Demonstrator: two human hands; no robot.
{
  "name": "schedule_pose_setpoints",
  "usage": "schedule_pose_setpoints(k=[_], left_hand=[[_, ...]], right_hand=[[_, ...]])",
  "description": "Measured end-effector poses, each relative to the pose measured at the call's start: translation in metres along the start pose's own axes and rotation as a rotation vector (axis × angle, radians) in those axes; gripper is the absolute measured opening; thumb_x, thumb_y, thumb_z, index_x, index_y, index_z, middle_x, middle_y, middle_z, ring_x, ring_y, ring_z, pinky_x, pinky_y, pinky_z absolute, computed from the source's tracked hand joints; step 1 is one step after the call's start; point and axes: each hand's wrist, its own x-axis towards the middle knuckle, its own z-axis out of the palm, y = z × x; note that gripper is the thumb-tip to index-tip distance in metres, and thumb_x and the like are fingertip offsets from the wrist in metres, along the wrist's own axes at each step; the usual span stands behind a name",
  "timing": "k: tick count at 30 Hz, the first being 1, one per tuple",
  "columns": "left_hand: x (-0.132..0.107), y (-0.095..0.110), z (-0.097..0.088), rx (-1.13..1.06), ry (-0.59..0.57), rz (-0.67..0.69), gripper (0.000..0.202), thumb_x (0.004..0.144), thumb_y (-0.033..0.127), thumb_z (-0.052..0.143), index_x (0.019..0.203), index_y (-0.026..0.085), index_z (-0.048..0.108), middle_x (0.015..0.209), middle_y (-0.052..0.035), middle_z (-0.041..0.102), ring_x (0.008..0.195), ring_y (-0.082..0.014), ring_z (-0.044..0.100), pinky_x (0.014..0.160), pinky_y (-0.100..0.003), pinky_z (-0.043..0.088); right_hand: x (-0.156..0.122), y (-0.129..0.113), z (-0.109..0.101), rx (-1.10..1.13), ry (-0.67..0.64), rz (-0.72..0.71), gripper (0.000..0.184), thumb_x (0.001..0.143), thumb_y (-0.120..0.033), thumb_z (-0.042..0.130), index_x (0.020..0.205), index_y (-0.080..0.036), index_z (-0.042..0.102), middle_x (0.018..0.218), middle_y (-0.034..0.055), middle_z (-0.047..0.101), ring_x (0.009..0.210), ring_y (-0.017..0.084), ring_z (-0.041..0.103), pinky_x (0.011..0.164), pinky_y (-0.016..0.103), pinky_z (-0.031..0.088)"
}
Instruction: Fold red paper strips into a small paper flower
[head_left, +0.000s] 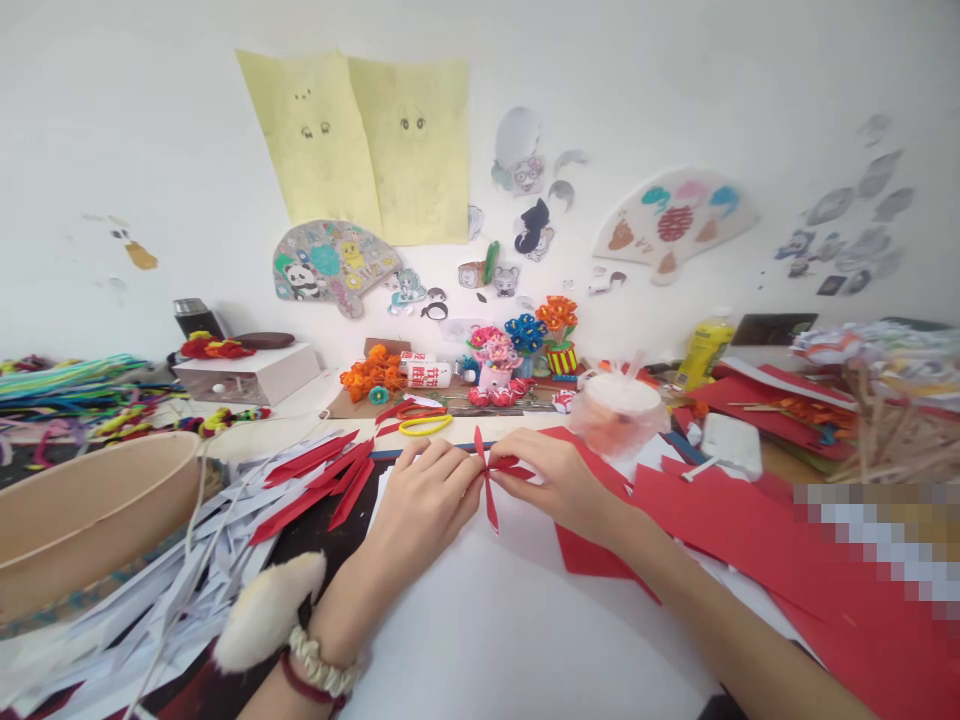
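Observation:
My left hand and my right hand meet over a white sheet on the table. Both pinch thin red paper strips that cross each other between my fingertips, one strip standing nearly upright and another pointing right. The fingers of both hands are closed on the strips. My left wrist wears a beaded bracelet and a white furry pompom.
Loose red strips and white strips lie to the left beside a tan bowl. Red paper sheets cover the right. A white-lidded tub, a yellow rubber band, paper flowers and pipe cleaners stand behind.

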Motion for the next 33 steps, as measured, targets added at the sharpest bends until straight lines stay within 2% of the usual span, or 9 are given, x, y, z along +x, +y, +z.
schedule_pose_setpoints(k=[5, 10, 15, 18, 22, 24, 26, 28, 33], left_hand=[[-0.001, 0.0, -0.001, -0.018, -0.003, -0.026, 0.017, 0.094, 0.022, 0.046, 0.092, 0.019, 0.062, 0.082, -0.0015, 0.068, 0.079, -0.0165, 0.057, 0.078, -0.034, 0.037], [0.0, -0.003, -0.001, -0.015, -0.039, 0.028, 0.018, 0.093, 0.02, 0.045, 0.092, 0.018, 0.063, 0.083, -0.0028, 0.068, 0.079, -0.0172, 0.057, 0.075, -0.034, 0.038], [0.0, -0.005, 0.002, 0.004, -0.042, 0.071, 0.017, 0.093, 0.02, 0.045, 0.093, 0.018, 0.063, 0.078, -0.0024, 0.066, 0.075, -0.0171, 0.056, 0.074, -0.033, 0.037], [0.0, -0.003, 0.004, 0.027, -0.035, 0.07, 0.017, 0.094, 0.02, 0.045, 0.093, 0.018, 0.062, 0.078, -0.0022, 0.067, 0.074, -0.0172, 0.056, 0.074, -0.034, 0.036], [0.002, 0.002, 0.003, -0.013, -0.034, 0.056, 0.017, 0.094, 0.022, 0.045, 0.09, 0.019, 0.061, 0.074, -0.0008, 0.067, 0.071, -0.0168, 0.056, 0.072, -0.033, 0.037], [0.003, 0.002, 0.003, -0.009, -0.008, 0.054, 0.016, 0.094, 0.022, 0.046, 0.09, 0.019, 0.061, 0.073, -0.0005, 0.067, 0.069, -0.0168, 0.056, 0.07, -0.033, 0.037], [0.002, 0.0, 0.003, 0.022, 0.024, 0.063, 0.015, 0.094, 0.021, 0.046, 0.092, 0.019, 0.061, 0.074, -0.001, 0.068, 0.069, -0.0171, 0.057, 0.07, -0.034, 0.037], [0.001, -0.004, 0.004, 0.052, 0.049, 0.078, 0.013, 0.093, 0.021, 0.048, 0.094, 0.021, 0.061, 0.077, -0.0015, 0.069, 0.07, -0.0177, 0.058, 0.071, -0.035, 0.038], [0.0, -0.01, 0.008, 0.08, 0.065, 0.062, 0.012, 0.093, 0.025, 0.051, 0.093, 0.022, 0.062, 0.074, -0.0015, 0.069, 0.068, -0.0182, 0.058, 0.068, -0.035, 0.039]], right_hand=[[0.0, 0.001, 0.002, 0.0, 0.026, -0.003, 0.006, 0.09, -0.022, 0.057, 0.09, -0.019, 0.062, 0.087, 0.0033, 0.068, 0.081, 0.016, 0.062, 0.074, 0.028, 0.05], [-0.001, 0.004, 0.004, -0.032, -0.073, 0.015, 0.014, 0.088, -0.018, 0.057, 0.101, -0.019, 0.062, 0.098, 0.0049, 0.068, 0.093, 0.017, 0.062, 0.083, 0.03, 0.051], [-0.002, 0.007, 0.006, -0.125, -0.164, 0.01, 0.014, 0.093, -0.025, 0.054, 0.101, -0.018, 0.062, 0.097, 0.0065, 0.069, 0.092, 0.019, 0.063, 0.08, 0.031, 0.05], [-0.005, 0.01, 0.01, -0.224, -0.141, -0.008, 0.015, 0.094, -0.019, 0.049, 0.099, -0.015, 0.063, 0.092, 0.0082, 0.07, 0.085, 0.02, 0.065, 0.074, 0.031, 0.049], [-0.007, 0.013, 0.013, -0.324, -0.054, -0.034, 0.018, 0.085, -0.004, 0.051, 0.084, -0.015, 0.065, 0.076, 0.0055, 0.07, 0.071, 0.018, 0.063, 0.066, 0.028, 0.046], [-0.007, 0.014, 0.014, -0.343, -0.032, -0.026, 0.02, 0.084, -0.002, 0.05, 0.083, -0.015, 0.066, 0.076, 0.0053, 0.07, 0.072, 0.018, 0.063, 0.066, 0.028, 0.046], [-0.005, 0.014, 0.014, -0.323, -0.047, -0.022, 0.018, 0.089, -0.007, 0.05, 0.092, -0.015, 0.066, 0.088, 0.0071, 0.071, 0.082, 0.019, 0.065, 0.074, 0.029, 0.047], [-0.003, 0.014, 0.013, -0.277, -0.097, -0.014, 0.015, 0.094, -0.019, 0.051, 0.101, -0.015, 0.064, 0.098, 0.0089, 0.071, 0.091, 0.02, 0.064, 0.08, 0.03, 0.048], [0.001, 0.013, 0.008, -0.209, -0.197, 0.026, 0.022, 0.093, -0.028, 0.055, 0.109, -0.013, 0.062, 0.103, 0.0092, 0.069, 0.098, 0.02, 0.063, 0.082, 0.027, 0.047]])
